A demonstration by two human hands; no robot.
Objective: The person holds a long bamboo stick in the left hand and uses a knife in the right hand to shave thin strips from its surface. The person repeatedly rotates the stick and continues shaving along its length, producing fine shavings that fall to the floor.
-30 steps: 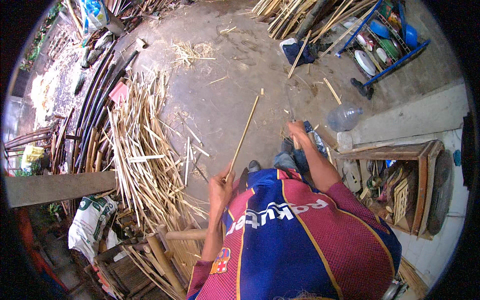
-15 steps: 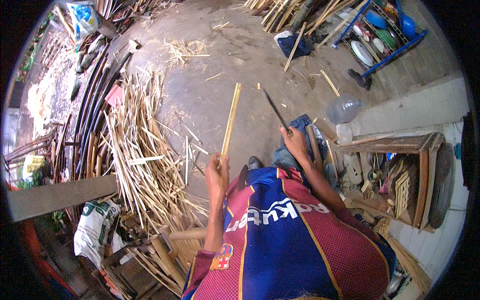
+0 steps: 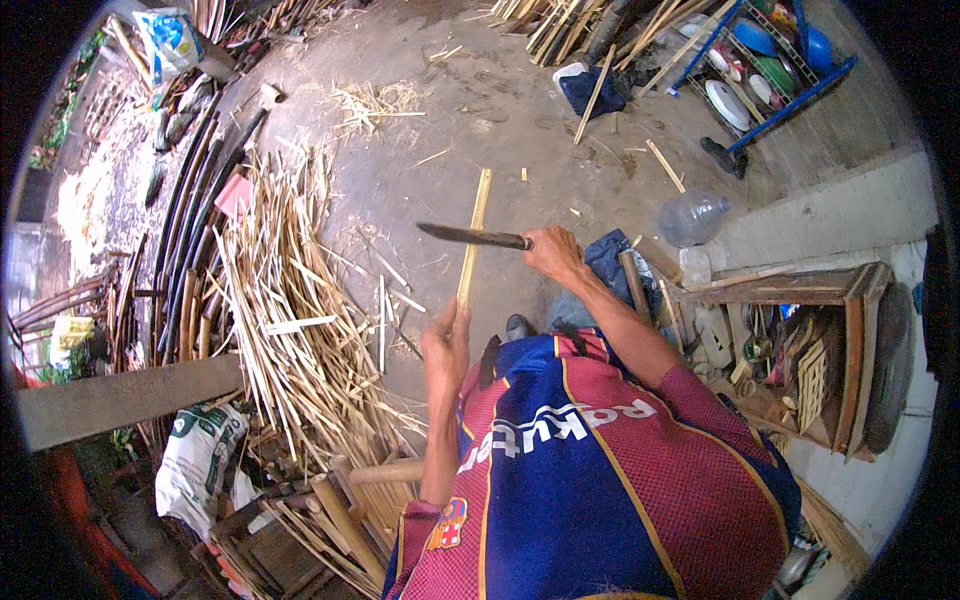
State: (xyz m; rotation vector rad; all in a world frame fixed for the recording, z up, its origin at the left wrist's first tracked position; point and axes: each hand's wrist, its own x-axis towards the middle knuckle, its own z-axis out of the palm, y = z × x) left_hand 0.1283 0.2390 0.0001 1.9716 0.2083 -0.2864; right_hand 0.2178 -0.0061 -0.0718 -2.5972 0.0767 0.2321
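Gripping the lower end of a bamboo strip (image 3: 473, 238), the left hand (image 3: 446, 345) has its fingers wrapped tight around it, the strip pointing up over the concrete floor (image 3: 520, 110). The right hand (image 3: 553, 252), fingers closed on the handle, holds a knife (image 3: 470, 236) sideways, its blade crossing the strip. A heap of bamboo slivers (image 3: 285, 300) lies to the left.

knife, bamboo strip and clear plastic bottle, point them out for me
knife (image 3: 465, 235), head view, middle of the dark blade
bamboo strip (image 3: 476, 225), head view, upper half of the strip
clear plastic bottle (image 3: 692, 217), head view, its rounded body
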